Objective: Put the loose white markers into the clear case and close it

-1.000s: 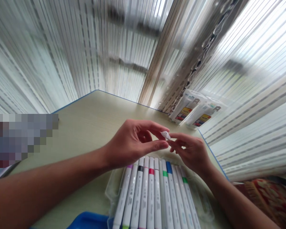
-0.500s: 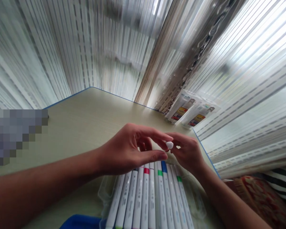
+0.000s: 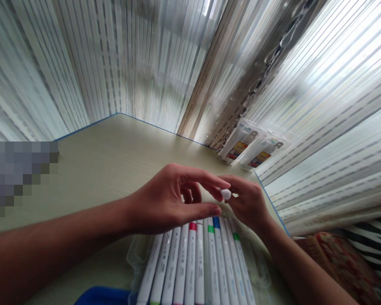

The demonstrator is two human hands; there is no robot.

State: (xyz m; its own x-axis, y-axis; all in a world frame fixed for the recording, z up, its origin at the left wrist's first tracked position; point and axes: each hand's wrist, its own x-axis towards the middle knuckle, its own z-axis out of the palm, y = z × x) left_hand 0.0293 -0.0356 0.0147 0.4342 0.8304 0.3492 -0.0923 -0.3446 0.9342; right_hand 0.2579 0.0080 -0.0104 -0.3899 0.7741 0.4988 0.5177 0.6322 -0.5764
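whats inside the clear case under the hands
Inside the clear case lies a row of white markers, some with red, blue or green bands. The left hand hides some upper ends; the lower ends run out of the picture.

Dim foreground, bright blurry backlight

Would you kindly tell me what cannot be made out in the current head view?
Small white item: head view, too small and blurred to identify.
Right hand, its grip: head view, partly hidden by left hand.
Blue object: head view, cut off by bottom edge.
Print on markers: head view, too small.
Far-left patch: head view, pixelated.
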